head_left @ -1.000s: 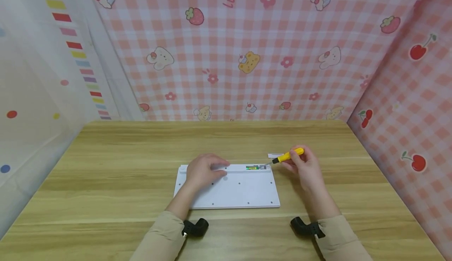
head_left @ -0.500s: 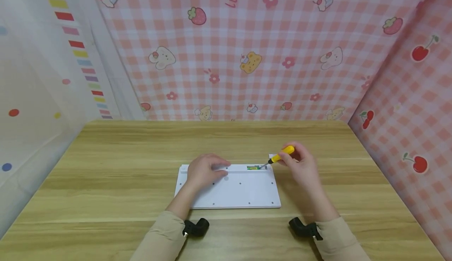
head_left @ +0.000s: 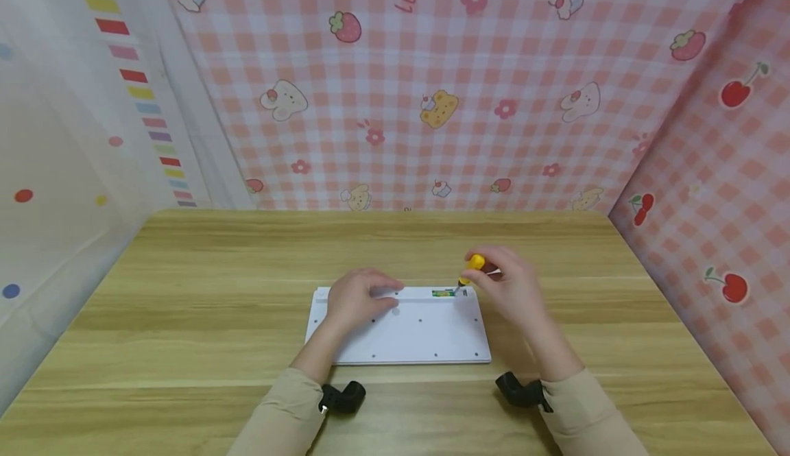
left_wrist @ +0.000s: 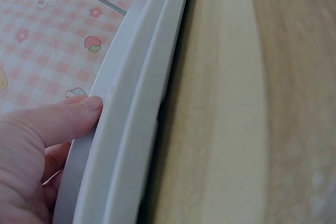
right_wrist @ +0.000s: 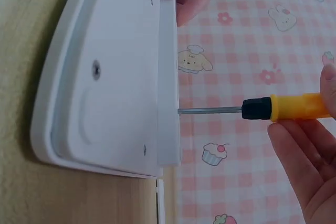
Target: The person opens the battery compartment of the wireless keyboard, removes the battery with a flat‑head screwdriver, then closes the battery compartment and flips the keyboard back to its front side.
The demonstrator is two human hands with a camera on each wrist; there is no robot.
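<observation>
A white keyboard point(head_left: 413, 338) lies with its screw-dotted underside up on the table. In its raised back ridge an open battery compartment shows a green battery point(head_left: 441, 293). My left hand point(head_left: 354, 300) grips that ridge left of the compartment; in the left wrist view its thumb point(left_wrist: 79, 116) presses one side while the fingers go round behind. My right hand point(head_left: 515, 290) pinches the yellow handle of a screwdriver point(head_left: 474, 264), held tilted. The metal shaft point(right_wrist: 210, 110) reaches the compartment in the right wrist view; its tip is hidden inside.
A thin white strip point(right_wrist: 160, 200) lies on the table past the keyboard's corner in the right wrist view. Wood-grain tabletop point(head_left: 216, 257) surrounds the keyboard. Behind stands a pink checked cloth wall point(head_left: 395, 147).
My right hand has moved left, and the screwdriver has swung steeper with its tip at the compartment. The white strip behind is now covered by the hand. My left hand stays put.
</observation>
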